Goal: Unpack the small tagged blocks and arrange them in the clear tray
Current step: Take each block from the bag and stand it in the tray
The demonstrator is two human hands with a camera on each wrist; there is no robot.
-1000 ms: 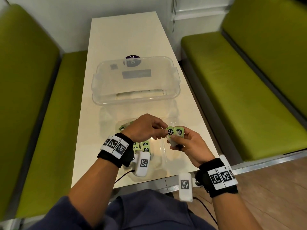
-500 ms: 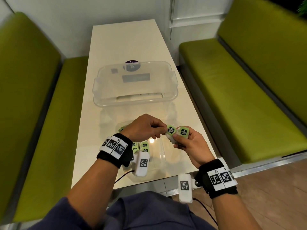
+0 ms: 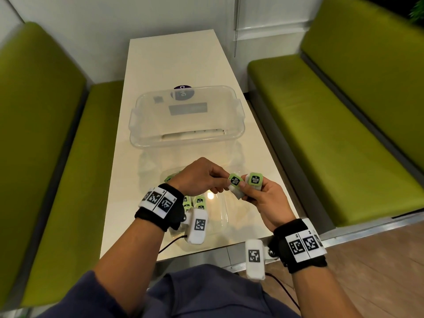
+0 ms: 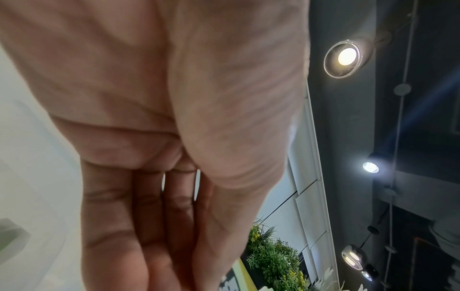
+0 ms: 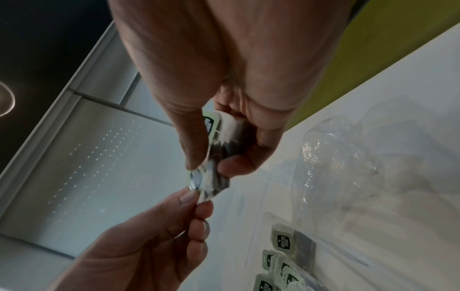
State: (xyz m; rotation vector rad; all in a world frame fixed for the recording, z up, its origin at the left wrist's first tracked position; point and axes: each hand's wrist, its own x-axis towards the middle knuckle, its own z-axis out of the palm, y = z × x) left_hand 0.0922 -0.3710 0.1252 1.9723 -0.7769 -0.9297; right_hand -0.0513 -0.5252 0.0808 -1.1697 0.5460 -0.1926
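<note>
A long white table [image 3: 169, 65] is seen from above, running from the bottom centre toward the top of the frame, with green benches [image 3: 344, 125] at both sides. In the middle of the frame a clear tray [image 3: 135, 125] is set on the table, its floor showing only a grey label. Below it, near the centre, two hands are held together above the table. A green-tagged block [image 3: 235, 181] is pinched at its left edge between the thumb and curled fingers of the left hand [image 3: 197, 177]. The same block is touched by the thumb of the right hand [image 3: 263, 198], and a second tagged block [image 3: 255, 179] is gripped just to the right of it in that hand's curled fingers. The two blocks are close side by side; whether they touch cannot be told. In the right wrist view, both hands are seen meeting on the lower block [image 5: 206, 181], and more blocks [image 5: 286, 242] are shown at the lower right, lying inside a clear plastic bag [image 5: 343, 157] on the table. In the head view these loose blocks [image 3: 199, 200] are partly hidden under the left wrist. In the left wrist view, only the palm [image 4: 154, 98] and ceiling lamps [image 4: 346, 56] are shown.
</note>
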